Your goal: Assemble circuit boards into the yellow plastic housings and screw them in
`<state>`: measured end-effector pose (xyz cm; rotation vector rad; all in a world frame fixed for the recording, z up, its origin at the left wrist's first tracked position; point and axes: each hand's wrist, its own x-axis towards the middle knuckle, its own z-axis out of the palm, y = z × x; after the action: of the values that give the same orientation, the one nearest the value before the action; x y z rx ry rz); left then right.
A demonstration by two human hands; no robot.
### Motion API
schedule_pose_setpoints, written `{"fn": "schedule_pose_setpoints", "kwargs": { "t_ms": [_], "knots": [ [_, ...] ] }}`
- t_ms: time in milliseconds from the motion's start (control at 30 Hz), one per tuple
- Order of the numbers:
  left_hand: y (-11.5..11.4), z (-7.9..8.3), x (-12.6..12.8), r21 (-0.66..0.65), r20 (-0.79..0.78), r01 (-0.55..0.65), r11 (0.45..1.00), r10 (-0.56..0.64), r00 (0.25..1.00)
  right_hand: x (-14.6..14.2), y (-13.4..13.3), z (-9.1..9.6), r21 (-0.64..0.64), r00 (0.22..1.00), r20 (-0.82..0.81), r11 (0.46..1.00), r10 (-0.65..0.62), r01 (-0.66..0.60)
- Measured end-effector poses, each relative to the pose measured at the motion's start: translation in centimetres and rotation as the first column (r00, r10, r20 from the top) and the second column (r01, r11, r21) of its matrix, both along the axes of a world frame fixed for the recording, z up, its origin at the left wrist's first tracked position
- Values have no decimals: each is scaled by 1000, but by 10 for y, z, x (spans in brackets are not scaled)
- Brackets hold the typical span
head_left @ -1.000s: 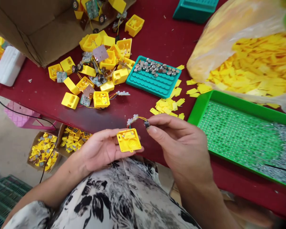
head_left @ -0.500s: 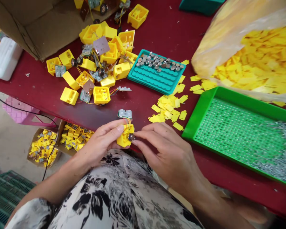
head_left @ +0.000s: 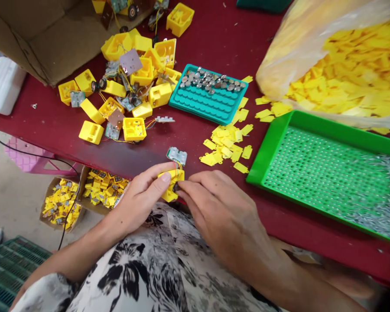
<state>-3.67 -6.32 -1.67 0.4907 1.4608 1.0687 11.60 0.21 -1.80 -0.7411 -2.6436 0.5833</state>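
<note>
My left hand (head_left: 142,198) grips a small yellow plastic housing (head_left: 171,185) at the table's near edge. A small grey circuit piece (head_left: 177,155) on thin wires sticks up from the housing. My right hand (head_left: 221,208) pinches a small dark round part (head_left: 175,187) and presses it against the housing's right side. Both hands sit over my lap, touching each other at the housing.
A pile of yellow housings with boards and wires (head_left: 130,82) lies behind on the red table (head_left: 198,138). A teal tray (head_left: 208,102) holds button cells, a green perforated tray (head_left: 325,171) holds metal bits, loose yellow tabs (head_left: 227,145) lie between. Plastic bag of tabs (head_left: 341,65) at right; cardboard box (head_left: 48,30) back left.
The housing was lying flat in my left palm with the part held apart on its wires. Now the housing is turned on edge and my right fingers press the dark part into it.
</note>
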Motion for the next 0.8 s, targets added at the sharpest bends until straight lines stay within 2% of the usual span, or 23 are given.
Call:
{"fn": "schedule_pose_setpoints", "kwargs": {
  "t_ms": [100, 233, 367, 467, 567, 733, 800],
  "knots": [
    [0, 0, 0, 10, 4, 20, 1000, -20, 1000, -2, 0, -2, 22, 1000, 10, 1000, -11, 11],
    [3, -10, 3, 2, 227, -68, 998, 66, 972, -4, 4, -5, 11, 999, -10, 999, -31, 31],
    [9, -18, 3, -17, 333, -141, 990, 139, 933, 0, 13, -2, -235, 993, -92, 971, -68, 45],
    [11, -16, 2, -28, 336, -169, 985, 169, 927, 7, 17, 0, -359, 962, -164, 921, -220, 150],
    [11, -13, 1, -9, 311, -183, 983, 176, 934, 13, 17, -3, -352, 906, -196, 890, -374, 291],
    [9, -13, 1, 31, 288, -151, 988, 135, 948, 13, 16, -11, -316, 872, -244, 885, -425, 343],
    [8, -14, 0, 46, 312, -110, 993, 90, 946, 11, 20, -16, -363, 860, -244, 865, -448, 348]
  ]
}}
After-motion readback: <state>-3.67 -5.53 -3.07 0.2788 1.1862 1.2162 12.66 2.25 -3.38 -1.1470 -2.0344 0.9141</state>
